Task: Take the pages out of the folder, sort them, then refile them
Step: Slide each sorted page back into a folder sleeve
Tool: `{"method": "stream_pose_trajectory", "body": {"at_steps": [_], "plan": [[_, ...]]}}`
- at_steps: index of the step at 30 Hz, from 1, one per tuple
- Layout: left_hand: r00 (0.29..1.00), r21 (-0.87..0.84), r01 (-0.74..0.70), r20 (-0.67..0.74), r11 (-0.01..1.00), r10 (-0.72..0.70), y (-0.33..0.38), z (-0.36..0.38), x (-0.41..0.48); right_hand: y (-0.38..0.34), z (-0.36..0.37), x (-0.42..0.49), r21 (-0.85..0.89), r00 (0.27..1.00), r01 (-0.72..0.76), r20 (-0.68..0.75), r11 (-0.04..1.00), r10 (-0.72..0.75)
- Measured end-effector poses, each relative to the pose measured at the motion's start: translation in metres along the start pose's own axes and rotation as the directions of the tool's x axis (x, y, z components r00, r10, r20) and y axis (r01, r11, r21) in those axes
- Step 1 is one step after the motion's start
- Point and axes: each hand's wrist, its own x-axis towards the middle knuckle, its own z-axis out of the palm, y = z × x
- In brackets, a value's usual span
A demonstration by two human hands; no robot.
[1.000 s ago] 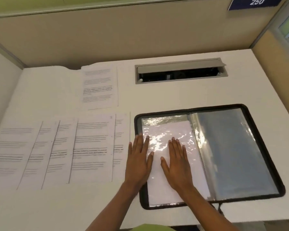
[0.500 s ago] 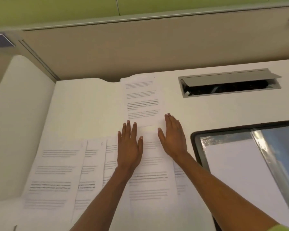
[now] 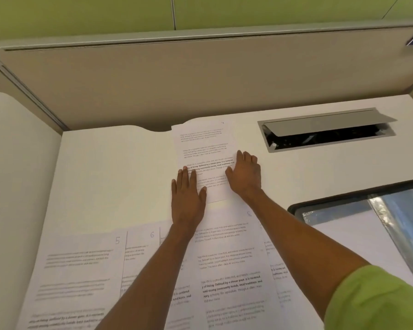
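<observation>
A single printed page point(image 3: 202, 144) lies at the back of the white desk. My left hand point(image 3: 187, 198) rests flat on its lower left edge, fingers apart. My right hand point(image 3: 244, 173) lies on its right edge, fingers together and slightly curled. Neither hand has the sheet lifted. Nearer to me, a row of overlapping numbered pages point(image 3: 119, 270) lies fanned across the desk, under my forearms. The open black folder point(image 3: 296, 206) with clear plastic sleeves sits at the right, cut off by the frame edge.
A grey cable hatch point(image 3: 324, 129) with its flap raised is set in the desk point(image 3: 110, 175) behind the folder. A beige partition wall point(image 3: 200, 77) closes the back and a white side panel the left.
Both hands left the folder's sleeve, went left and forward over the fanned pages, and now rest on the single page at the back. My view has swung left with them.
</observation>
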Motion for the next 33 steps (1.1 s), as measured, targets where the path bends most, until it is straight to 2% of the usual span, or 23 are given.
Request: {"method": "stream_pose_trajectory", "body": {"at_steps": [6,9,12,15,18,21,28,30,33], "plan": [[0.999,0.018,-0.001,-0.039,1.0,0.002,-0.003,0.008,-0.001,-0.015,0.005,0.007,0.132,0.995,-0.056,-0.073,0.99,0.066],[0.999,0.014,0.001,-0.033,1.0,-0.001,-0.001,0.006,0.0,-0.017,0.0,0.017,0.304,0.979,-0.138,-0.102,0.943,0.176],[1.0,0.018,0.007,-0.026,1.0,-0.006,0.001,0.005,-0.001,-0.013,-0.003,0.031,0.485,0.96,-0.221,-0.045,0.846,0.276],[1.0,0.031,0.017,-0.01,0.999,-0.016,0.005,0.0,0.0,-0.01,-0.005,0.039,0.538,0.957,-0.248,0.004,0.806,0.291],[0.999,0.027,0.025,0.02,0.999,-0.026,0.01,-0.009,0.002,-0.011,-0.01,0.041,0.644,0.944,-0.294,0.08,0.707,0.321],[0.998,-0.055,0.054,0.014,0.997,-0.054,0.014,-0.022,0.001,-0.008,-0.021,0.038,0.746,0.936,-0.306,0.124,0.591,0.328],[0.984,-0.257,0.155,-0.051,0.954,-0.173,0.036,-0.047,-0.01,0.022,-0.058,0.011,0.87,0.943,-0.29,0.188,0.399,0.274],[0.971,-0.37,0.21,-0.034,0.905,-0.238,0.049,-0.051,-0.016,0.037,-0.071,-0.007,0.886,0.945,-0.296,0.216,0.358,0.247],[0.93,-0.613,0.323,0.063,0.722,-0.362,0.075,-0.054,-0.025,0.068,-0.083,-0.038,0.912,0.937,-0.327,0.278,0.249,0.212]]}}
